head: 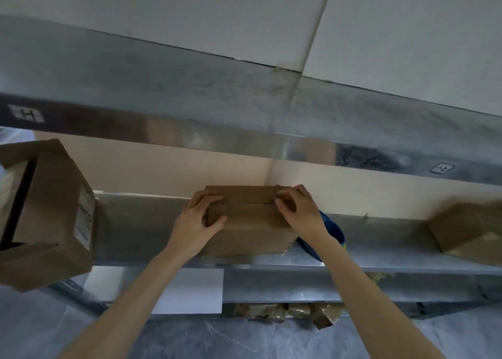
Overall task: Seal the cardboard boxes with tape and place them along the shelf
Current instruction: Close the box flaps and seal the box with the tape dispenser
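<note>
Middle box [252, 224]: closed, at front edge of shelf [135, 231].
Left hand [199, 217]: grips its left end.
Right hand [296, 212]: grips its right end.
Blue thing [334, 231]: half hidden.

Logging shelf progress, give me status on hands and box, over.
Left hand grips middle box at its left end, right hand pinches its top edge. It sits on shelf. Blue object beside its right end.

Cardboard boxes: three, namely left box [46, 212], centre box [250, 228], right box [470, 231]. Hands: two, left hand [199, 217] and right hand [298, 212]. Metal shelves: two, upper shelf [190, 105], lower shelf [141, 222]. Labels: two, left label [27, 113], right label [442, 167]. Blue object [332, 229]: one. White sheet [190, 290]: one.
</note>
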### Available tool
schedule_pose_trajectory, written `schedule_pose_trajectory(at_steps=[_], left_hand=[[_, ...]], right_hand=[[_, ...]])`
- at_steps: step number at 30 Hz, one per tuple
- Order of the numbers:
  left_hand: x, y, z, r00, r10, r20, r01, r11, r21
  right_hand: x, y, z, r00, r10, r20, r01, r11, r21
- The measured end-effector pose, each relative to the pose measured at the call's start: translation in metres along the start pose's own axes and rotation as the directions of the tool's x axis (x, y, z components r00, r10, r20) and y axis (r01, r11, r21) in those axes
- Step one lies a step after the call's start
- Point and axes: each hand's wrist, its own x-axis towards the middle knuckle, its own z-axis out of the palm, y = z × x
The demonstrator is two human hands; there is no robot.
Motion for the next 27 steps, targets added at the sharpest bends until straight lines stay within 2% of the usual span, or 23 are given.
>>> schedule_pose_trajectory(at_steps=[4,8,13,17,24,27], left_hand=[[0.0,0.008,0.011,0.997,-0.015,-0.075,0.018,0.999,0.033],[-0.001,0.015,0.018,0.991,-0.03,-0.131,0.039,0.997,0.062],[-0.005,0.022,0.027,0.978,-0.054,-0.201,0.067,0.996,0.056],[-0.009,0.026,0.034,0.964,-0.088,-0.252,0.101,0.994,0.041],[-0.011,0.026,0.036,0.954,-0.116,-0.276,0.12,0.993,0.0],[-0.01,0.026,0.035,0.957,-0.117,-0.264,0.12,0.993,-0.005]], right_hand=[[-0.006,0.01,0.004,0.992,-0.087,-0.089,0.081,0.994,-0.07],[-0.011,0.013,0.005,0.994,-0.094,-0.054,0.092,0.995,-0.031],[-0.018,0.018,0.001,0.975,-0.223,-0.014,0.22,0.969,-0.109],[-0.022,0.022,-0.001,0.961,-0.273,0.039,0.275,0.954,-0.122],[-0.021,0.037,-0.011,0.941,-0.29,0.178,0.295,0.956,-0.004],[-0.022,0.044,-0.021,0.941,-0.3,0.16,0.295,0.954,0.051]])
